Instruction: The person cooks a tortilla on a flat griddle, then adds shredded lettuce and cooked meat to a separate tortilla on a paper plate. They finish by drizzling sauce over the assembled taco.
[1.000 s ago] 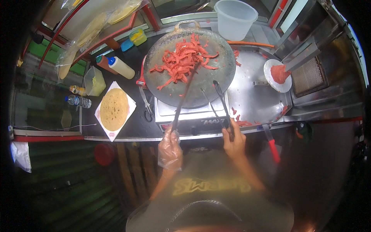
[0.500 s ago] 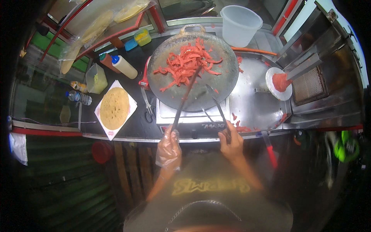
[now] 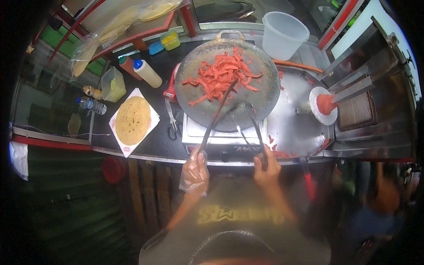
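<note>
Flatbread: round and browned, the flatbread (image 3: 132,120) lies on white paper (image 3: 153,118) over at the left, well apart from both hands.
Scissors: beside the pan's burner, the scissors (image 3: 172,121) lie just left of it, touched by no one.
Left hand: in a clear plastic glove, the left hand (image 3: 194,171) is closed round the near end of a long dark blade (image 3: 217,115), which slants forward and to the right.
Red strips: heaped on the round pan (image 3: 260,99), the red strips (image 3: 221,75) lie straight ahead of both hands, the heap a bit wider side to side than deep. The left hand seems slightly nearer, and its blade reaches the heap.
Tongs: their arms stand spread, gripping nothing; the tongs (image 3: 257,128) point forward, tips short of the heap.
Right hand: bare, the right hand (image 3: 267,168) is wrapped round them.
Hard to make out: where exactly the blade's tip meets the strips; the right fingers' undersides; the red-handled knife (image 3: 310,186), smeared by blur; dim shapes at lower right.
</note>
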Tool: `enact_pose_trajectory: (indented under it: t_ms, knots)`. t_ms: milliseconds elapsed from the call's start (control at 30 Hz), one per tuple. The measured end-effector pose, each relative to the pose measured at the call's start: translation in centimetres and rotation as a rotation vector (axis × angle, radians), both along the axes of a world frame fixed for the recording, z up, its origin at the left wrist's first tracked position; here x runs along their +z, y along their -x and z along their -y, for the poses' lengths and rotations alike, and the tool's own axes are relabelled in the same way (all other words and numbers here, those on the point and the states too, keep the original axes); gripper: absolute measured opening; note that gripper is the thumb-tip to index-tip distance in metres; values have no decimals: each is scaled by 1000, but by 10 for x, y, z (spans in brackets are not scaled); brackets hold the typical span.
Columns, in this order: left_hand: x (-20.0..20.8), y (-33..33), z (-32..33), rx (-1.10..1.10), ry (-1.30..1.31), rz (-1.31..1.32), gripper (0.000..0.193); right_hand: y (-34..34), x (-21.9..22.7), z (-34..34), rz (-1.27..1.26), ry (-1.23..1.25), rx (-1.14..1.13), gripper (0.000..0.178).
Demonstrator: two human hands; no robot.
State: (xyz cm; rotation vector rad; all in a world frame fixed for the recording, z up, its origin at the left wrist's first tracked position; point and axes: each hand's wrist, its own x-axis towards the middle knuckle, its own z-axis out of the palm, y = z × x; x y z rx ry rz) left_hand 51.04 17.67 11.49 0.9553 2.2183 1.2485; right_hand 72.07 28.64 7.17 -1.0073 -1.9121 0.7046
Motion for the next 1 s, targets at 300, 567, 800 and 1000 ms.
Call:
enact_pose_trajectory:
  t_ms: [300, 567, 800, 1000]
  knots:
    - [8, -5, 9, -86, -113, 61, 43, 20, 11, -1, -43, -156, 179, 55]
    - [-5, 13, 12, 15, 64, -79, 42, 5, 0, 10, 45, 90, -9, 51]
    - [0, 11, 12, -37, 30, 72, 39, 14, 0, 7, 51, 6, 26, 51]
    - [9, 21, 1, -150, 60, 68, 34, 11, -2, 17, 14, -26, 20, 55]
